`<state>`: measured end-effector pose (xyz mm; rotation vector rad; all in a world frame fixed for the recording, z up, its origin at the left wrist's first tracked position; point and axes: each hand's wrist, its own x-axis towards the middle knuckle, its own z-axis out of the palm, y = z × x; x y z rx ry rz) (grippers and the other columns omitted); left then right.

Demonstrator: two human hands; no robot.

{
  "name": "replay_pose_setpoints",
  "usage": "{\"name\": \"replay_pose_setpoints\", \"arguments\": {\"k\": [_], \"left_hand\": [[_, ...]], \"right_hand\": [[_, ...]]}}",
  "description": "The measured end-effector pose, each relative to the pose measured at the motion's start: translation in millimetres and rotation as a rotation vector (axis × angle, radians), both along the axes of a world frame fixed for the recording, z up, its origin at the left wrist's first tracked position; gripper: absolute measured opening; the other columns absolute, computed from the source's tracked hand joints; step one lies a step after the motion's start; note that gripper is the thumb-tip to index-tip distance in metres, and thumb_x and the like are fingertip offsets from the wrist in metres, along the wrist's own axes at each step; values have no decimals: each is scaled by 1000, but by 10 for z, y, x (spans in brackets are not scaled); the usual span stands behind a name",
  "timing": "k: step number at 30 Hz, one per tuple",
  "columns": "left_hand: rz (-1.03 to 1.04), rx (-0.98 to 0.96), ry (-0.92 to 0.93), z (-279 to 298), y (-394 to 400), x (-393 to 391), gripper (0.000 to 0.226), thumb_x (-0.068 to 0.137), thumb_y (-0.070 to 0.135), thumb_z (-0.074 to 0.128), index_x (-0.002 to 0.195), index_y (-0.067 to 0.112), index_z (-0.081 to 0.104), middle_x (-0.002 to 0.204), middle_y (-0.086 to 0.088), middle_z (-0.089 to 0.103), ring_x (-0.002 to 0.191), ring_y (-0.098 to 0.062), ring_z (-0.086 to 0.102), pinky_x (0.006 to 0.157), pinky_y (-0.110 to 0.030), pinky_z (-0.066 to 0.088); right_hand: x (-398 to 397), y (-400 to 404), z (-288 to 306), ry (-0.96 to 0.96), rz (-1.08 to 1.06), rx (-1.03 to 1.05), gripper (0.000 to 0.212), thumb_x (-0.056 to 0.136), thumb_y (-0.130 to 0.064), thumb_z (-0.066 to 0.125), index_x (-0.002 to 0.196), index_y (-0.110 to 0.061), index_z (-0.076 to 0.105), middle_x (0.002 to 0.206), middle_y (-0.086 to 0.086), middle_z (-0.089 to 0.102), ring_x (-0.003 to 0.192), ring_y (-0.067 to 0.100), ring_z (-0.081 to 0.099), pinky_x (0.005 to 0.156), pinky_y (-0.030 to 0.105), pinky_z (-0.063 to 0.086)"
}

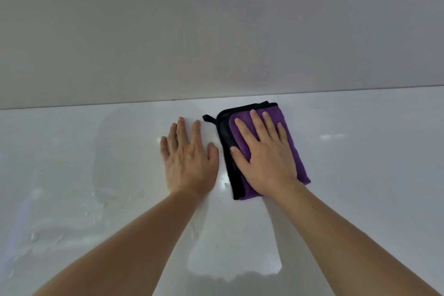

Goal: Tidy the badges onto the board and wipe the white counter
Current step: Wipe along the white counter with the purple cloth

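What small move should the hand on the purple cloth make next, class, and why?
Probably slide the purple cloth left and toward the person. The right hand presses it flat near the back wall, while water droplets sit unwiped on the white counter at the left. The left hand, flat beside the cloth, would likely need to lift first.

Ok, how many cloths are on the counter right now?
1. A folded purple cloth with black trim lies near the counter's back edge, under the flat right hand. Nothing in view could hide another.
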<state>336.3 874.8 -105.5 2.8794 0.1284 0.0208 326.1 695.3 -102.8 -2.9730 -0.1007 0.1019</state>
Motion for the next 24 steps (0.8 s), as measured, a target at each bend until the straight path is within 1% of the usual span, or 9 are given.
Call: {"name": "replay_pose_setpoints", "arguments": {"k": [7,10,13,18,22,24], "left_hand": [[-10,-7,0,4,-2,-9,66,95,48,29,156,25,29,168,-7,15,154,-25,7,126,-47,2],[-2,-6,-5,-8,-6,-9,65,95,48,29,155,25,30,168,-7,16,154,-25,8,125,-46,2],[1,-2,-12,-20,-4,0,64,94,47,30,154,26,32,167,-7,18,153,-25,10,125,-46,4],[6,-3,-32,-45,-1,7,63,93,49,30,152,27,34,166,-6,21,152,-26,13,125,-47,7],[5,-12,-48,-47,3,19,63,93,51,31,150,26,37,164,-7,24,151,-27,16,125,-48,9],[10,-8,-58,-37,11,23,64,92,52,33,149,26,39,164,-7,26,150,-27,18,124,-48,10]], "right_hand": [[-182,-531,5,-9,-106,-11,72,98,-70,14,163,-40,7,174,-2,1,160,22,-1,129,46,4],[-255,-846,20,-14,-204,-20,73,97,-71,15,163,-40,8,174,-2,2,159,21,-1,129,46,4],[-324,-1146,30,3,-274,-30,75,96,-72,14,164,-40,7,174,-2,2,159,21,-2,129,44,2],[-434,-1644,89,22,-360,-27,77,95,-71,15,164,-38,10,174,0,4,159,23,1,129,46,4],[-491,-1777,94,32,-389,-35,78,94,-70,12,165,-37,8,174,2,2,159,23,-2,129,46,1],[-496,-1719,75,43,-379,-64,75,97,-67,10,165,-36,5,174,3,-1,159,25,-4,129,47,0]]}}
